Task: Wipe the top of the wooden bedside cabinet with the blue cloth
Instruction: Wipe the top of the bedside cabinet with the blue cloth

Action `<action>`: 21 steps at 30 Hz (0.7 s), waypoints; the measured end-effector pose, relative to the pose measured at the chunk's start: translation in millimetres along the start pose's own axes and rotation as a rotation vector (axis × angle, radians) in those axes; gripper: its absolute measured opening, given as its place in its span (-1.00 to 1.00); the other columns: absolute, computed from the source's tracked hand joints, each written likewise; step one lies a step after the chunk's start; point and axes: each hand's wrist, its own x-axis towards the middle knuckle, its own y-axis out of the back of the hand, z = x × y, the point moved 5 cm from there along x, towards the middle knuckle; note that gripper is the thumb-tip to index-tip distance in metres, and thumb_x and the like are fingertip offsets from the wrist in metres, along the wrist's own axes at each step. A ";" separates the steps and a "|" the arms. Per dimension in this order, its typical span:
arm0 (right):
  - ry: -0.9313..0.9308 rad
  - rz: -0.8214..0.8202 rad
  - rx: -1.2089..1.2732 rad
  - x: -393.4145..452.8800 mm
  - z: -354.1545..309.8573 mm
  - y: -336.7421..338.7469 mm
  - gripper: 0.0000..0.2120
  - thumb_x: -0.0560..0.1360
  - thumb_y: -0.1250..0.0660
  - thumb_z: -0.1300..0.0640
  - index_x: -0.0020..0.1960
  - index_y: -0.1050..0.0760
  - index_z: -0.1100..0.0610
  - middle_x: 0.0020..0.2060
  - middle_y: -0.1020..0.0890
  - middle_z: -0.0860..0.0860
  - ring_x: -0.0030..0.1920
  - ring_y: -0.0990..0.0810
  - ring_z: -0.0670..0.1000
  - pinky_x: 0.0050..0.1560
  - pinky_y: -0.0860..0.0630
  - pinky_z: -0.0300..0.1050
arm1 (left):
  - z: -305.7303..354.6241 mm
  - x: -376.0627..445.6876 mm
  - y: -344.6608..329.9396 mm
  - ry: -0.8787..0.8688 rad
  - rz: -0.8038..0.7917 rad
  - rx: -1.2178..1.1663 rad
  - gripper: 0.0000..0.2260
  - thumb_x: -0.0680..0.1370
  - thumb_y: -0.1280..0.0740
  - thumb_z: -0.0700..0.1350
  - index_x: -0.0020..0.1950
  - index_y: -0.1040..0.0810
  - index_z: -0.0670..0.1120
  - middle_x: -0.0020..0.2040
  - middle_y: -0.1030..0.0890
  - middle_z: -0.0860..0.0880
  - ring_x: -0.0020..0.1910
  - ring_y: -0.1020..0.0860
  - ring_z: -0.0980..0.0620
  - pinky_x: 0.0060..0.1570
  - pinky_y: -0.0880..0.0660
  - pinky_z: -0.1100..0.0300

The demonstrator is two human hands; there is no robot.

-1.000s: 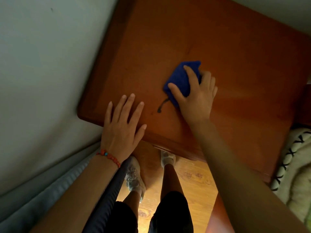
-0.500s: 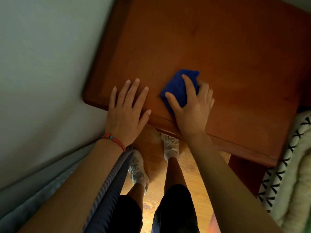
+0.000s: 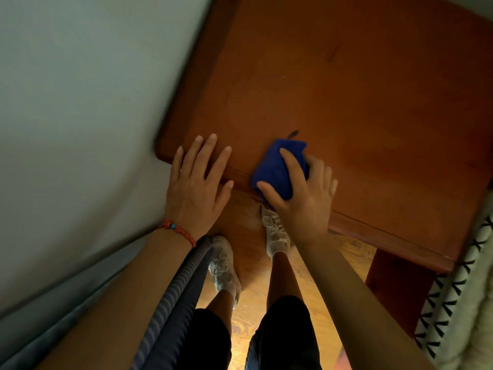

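Nearest, the person's legs and pale shoes point(image 3: 223, 265) stand on the wooden floor point(image 3: 330, 265), just in front of the wooden bedside cabinet point(image 3: 346, 84). A red beaded bracelet point(image 3: 178, 231) circles the left wrist. The left hand point(image 3: 197, 182) lies flat with fingers spread on the near left corner of the cabinet top; compared with a second ago it sits closer to the corner, its palm now overhanging the front edge. To its right, the right hand point(image 3: 298, 193) presses down on the folded blue cloth point(image 3: 277, 166), thumb and forefinger splayed across it, the other fingers curled at its right side. The cloth has been drawn nearer since the earlier frames: it was well in on the top, and now reaches the near edge, slightly overhanging it. A small dark tab shows at the cloth's far side. At the right, a patterned cream bedcover point(image 3: 458, 303) borders the cabinet; a pale wall point(image 3: 80, 102) stands left.
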 end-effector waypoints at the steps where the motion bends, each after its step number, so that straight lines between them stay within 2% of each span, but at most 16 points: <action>1: -0.005 0.004 -0.011 -9.2 5.6 3.7 -0.43 0.42 -0.17 -0.30 0.27 -0.34 0.04 0.09 -0.45 0.16 -0.01 -0.33 0.09 -0.09 -0.32 -0.01 | -0.1 0.0 0.4 0.000 0.003 0.001 -0.55 0.54 -0.15 0.01 0.37 -0.36 -0.16 0.38 -0.34 -0.26 0.36 -0.24 -0.22 0.32 -0.11 -0.16; 3: -0.036 0.007 -0.010 -22.8 11.9 7.9 -0.43 0.41 -0.17 -0.31 0.26 -0.33 0.04 0.09 -0.40 0.14 -0.02 -0.34 0.09 -0.09 -0.32 -0.01 | 0.2 -0.6 0.9 -0.006 0.007 -0.003 -0.56 0.54 -0.15 0.01 0.37 -0.34 -0.15 0.37 -0.35 -0.26 0.36 -0.23 -0.22 0.31 -0.11 -0.16; 7: -0.036 0.026 0.028 1.3 1.6 3.4 -0.44 0.39 -0.24 -0.28 0.24 -0.39 0.05 0.03 -0.50 0.22 -0.03 -0.34 0.09 -0.06 -0.23 -0.08 | 2.2 -0.3 -1.3 0.013 0.006 -0.010 -0.56 0.54 -0.15 0.02 0.38 -0.32 -0.14 0.38 -0.34 -0.26 0.36 -0.24 -0.23 0.31 -0.12 -0.18; 11: -0.119 0.078 0.042 76.0 -1.2 -2.6 -0.41 0.38 -0.25 -0.28 0.25 -0.45 0.09 0.07 -0.50 0.21 0.01 -0.45 0.19 -0.04 -0.33 0.04 | 5.5 4.1 -1.7 0.042 -0.002 -0.005 -0.56 0.54 -0.14 0.04 0.37 -0.33 -0.13 0.38 -0.34 -0.26 0.36 -0.25 -0.24 0.30 -0.12 -0.20; 13: -0.136 0.096 0.025 86.5 2.7 -2.8 -0.41 0.39 -0.24 -0.28 0.26 -0.45 0.09 0.09 -0.51 0.21 0.02 -0.47 0.20 -0.03 -0.35 0.06 | 7.6 11.5 -0.5 0.045 0.002 -0.019 -0.56 0.54 -0.13 0.04 0.37 -0.34 -0.13 0.38 -0.34 -0.26 0.35 -0.25 -0.24 0.30 -0.12 -0.20; 18: -0.086 0.029 0.017 30.0 12.9 7.9 -0.42 0.40 -0.21 -0.29 0.27 -0.40 0.06 0.07 -0.51 0.22 -0.01 -0.33 0.09 -0.07 -0.35 0.02 | 16.9 38.1 0.0 0.077 -0.015 -0.011 -0.55 0.53 -0.13 0.03 0.37 -0.36 -0.14 0.37 -0.35 -0.26 0.35 -0.24 -0.23 0.29 -0.11 -0.18; 21: 0.014 -0.010 0.009 60.4 19.6 8.8 -0.42 0.39 -0.21 -0.29 0.24 -0.43 0.09 0.03 -0.51 0.22 -0.02 -0.34 0.10 -0.08 -0.36 0.04 | 21.9 49.9 -4.9 0.083 -0.047 0.001 -0.54 0.53 -0.12 0.04 0.38 -0.34 -0.13 0.38 -0.34 -0.25 0.36 -0.25 -0.23 0.29 -0.12 -0.20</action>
